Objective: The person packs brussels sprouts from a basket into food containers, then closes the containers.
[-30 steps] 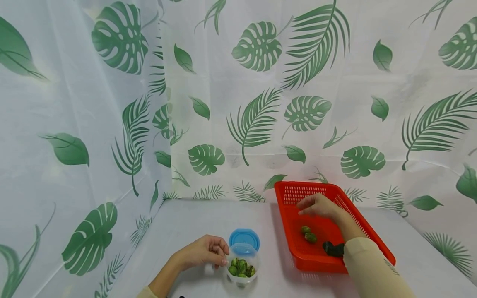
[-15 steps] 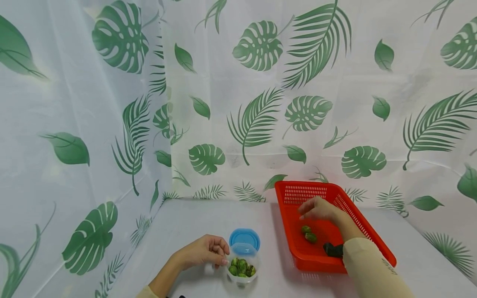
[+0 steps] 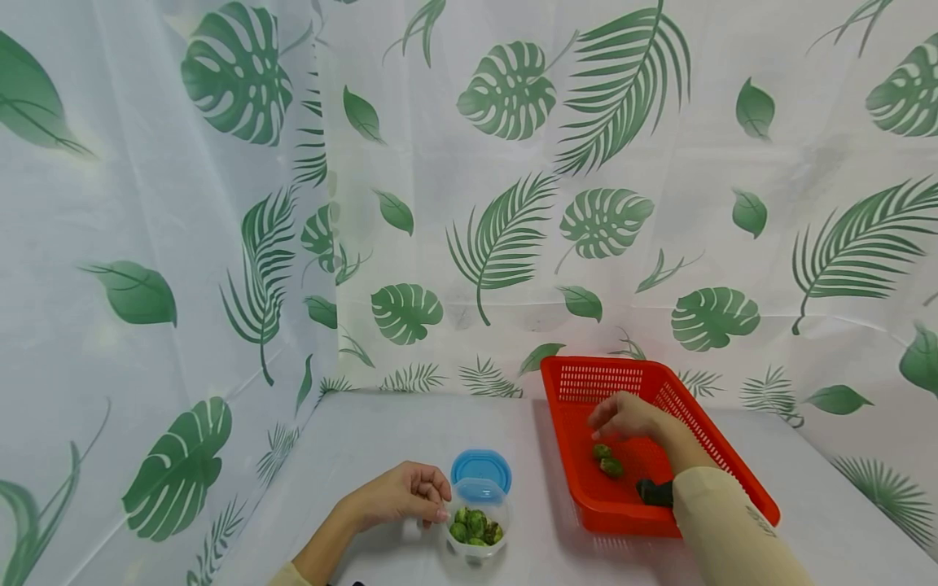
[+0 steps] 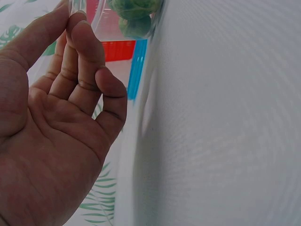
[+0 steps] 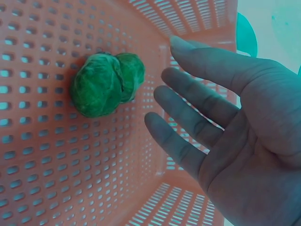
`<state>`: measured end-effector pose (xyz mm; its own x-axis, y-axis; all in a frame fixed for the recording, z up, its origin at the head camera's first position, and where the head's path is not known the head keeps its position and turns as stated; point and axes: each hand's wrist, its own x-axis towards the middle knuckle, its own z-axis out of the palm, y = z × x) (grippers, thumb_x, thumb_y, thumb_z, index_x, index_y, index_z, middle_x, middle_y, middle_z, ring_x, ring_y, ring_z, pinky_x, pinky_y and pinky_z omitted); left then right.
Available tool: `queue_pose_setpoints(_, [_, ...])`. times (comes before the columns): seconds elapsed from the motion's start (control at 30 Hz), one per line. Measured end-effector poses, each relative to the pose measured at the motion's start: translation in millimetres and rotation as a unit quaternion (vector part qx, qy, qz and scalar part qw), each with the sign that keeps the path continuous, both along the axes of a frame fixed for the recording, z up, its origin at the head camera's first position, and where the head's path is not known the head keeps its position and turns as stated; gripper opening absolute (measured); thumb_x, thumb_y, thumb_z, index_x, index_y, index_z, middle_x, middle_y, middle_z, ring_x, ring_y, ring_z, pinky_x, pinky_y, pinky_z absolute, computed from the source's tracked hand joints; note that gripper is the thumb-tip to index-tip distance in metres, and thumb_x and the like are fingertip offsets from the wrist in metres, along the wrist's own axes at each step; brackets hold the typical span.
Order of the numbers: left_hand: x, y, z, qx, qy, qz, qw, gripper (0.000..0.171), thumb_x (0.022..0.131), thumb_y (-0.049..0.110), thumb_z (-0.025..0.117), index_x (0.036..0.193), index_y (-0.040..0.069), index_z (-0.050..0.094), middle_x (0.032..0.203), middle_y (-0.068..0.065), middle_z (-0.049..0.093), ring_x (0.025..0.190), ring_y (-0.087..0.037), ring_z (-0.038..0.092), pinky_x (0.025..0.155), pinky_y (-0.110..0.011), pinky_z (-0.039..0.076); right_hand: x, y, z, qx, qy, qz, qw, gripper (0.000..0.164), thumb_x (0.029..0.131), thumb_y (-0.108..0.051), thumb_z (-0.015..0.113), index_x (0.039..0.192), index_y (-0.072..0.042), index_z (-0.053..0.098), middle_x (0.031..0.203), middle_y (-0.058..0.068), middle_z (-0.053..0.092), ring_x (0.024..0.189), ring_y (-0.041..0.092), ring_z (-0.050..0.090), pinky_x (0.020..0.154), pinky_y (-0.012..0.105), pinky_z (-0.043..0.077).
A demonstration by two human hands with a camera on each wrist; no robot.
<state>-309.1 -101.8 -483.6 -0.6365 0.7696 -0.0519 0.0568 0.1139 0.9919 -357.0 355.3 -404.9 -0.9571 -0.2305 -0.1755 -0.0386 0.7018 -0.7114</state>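
Observation:
My left hand (image 3: 399, 492) pinches the rim of a small clear plastic container (image 3: 472, 553) between thumb and fingertips. Several Brussels sprouts (image 3: 475, 523) lie inside it. In the left wrist view, the thumb and fingers meet at the container's edge, with sprouts (image 4: 135, 26) visible through its wall. Over the red basket (image 3: 623, 521), my right hand (image 3: 626, 417) hovers with relaxed, spread fingers and holds nothing. Two sprouts (image 3: 611, 466) rest on the basket floor, close below the fingertips. The right wrist view has this sprout pair (image 5: 96, 87) touching each other, apart from the fingers.
A blue lid (image 3: 479, 466) lies on the white table (image 3: 381, 423) just behind the container. The basket's perforated walls rise around the right hand. A leaf-printed sheet (image 3: 506, 244) hangs behind and at the left.
My right hand has lowered slightly inside the basket, toward the two sprouts. The left hand and the container have stayed in place.

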Motion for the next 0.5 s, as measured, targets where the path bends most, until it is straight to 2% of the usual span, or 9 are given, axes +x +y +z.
queue_pose_setpoints(0.33, [0.3, 0.4, -0.1, 0.000, 0.001, 0.000, 1.0000, 0.037, 0.092, 0.012, 0.080, 0.115, -0.011, 0.062, 0.082, 0.003, 0.072, 0.070, -0.008, 0.064, 0.069, -0.027, 0.053, 3.0, -2.0, -1.9, 0.018, -0.007, -0.015, 1.000, 0.031, 0.087, -0.003, 0.080, 0.117, -0.002, 0.076, 0.109, 0.012, 0.076, 0.095, 0.024, 0.071, 0.091, 0.048, 0.061])
queue_pose_setpoints(0.5, [-0.3, 0.8, -0.2, -0.001, 0.000, 0.000, 1.0000, 0.035, 0.092, 0.012, 0.080, 0.114, -0.009, 0.063, 0.082, 0.003, 0.072, 0.069, -0.008, 0.063, 0.069, -0.027, 0.053, 3.7, -3.0, 0.8, 0.038, -0.018, -0.001, 0.999, 0.029, 0.088, -0.004, 0.079, 0.117, -0.002, 0.077, 0.107, 0.011, 0.077, 0.097, 0.026, 0.071, 0.093, 0.050, 0.059])
